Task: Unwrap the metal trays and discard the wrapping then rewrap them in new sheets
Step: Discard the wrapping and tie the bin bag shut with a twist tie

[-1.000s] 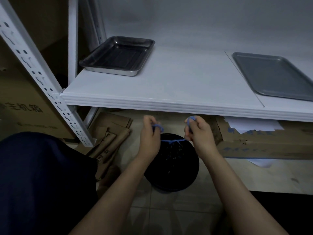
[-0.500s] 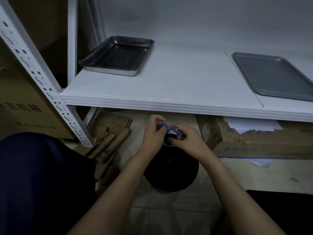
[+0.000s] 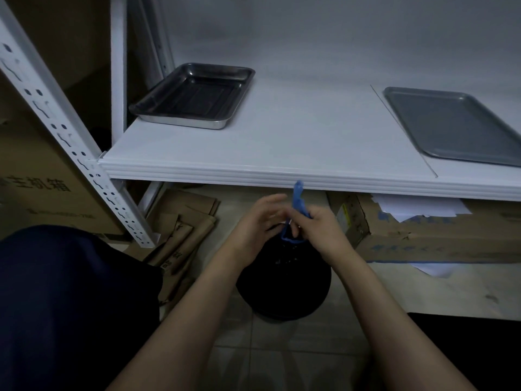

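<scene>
A deep shiny metal tray (image 3: 194, 94) sits bare at the back left of the white shelf (image 3: 282, 153). At the shelf's right lies a flat grey tray (image 3: 456, 125), also bare. Below the shelf's front edge my two hands meet over a black bin (image 3: 284, 289) on the floor. My right hand (image 3: 321, 230) grips a blue strip (image 3: 298, 201) whose end sticks upward, with a loop hanging below my fingers. My left hand (image 3: 259, 221) touches the same strip, fingers curled toward it; its exact hold is blurred.
A perforated white rack post (image 3: 64, 131) slants down at the left. Flattened brown cardboard (image 3: 180, 227) lies on the tiled floor beside the bin. A cardboard box (image 3: 439, 235) with white papers on it stands under the shelf at the right. My dark-clothed knee (image 3: 64, 306) fills the lower left.
My hands, held apart with the blue strip stretched between them, have come together. The strip is now bunched, one end pointing up. Trays have not moved.
</scene>
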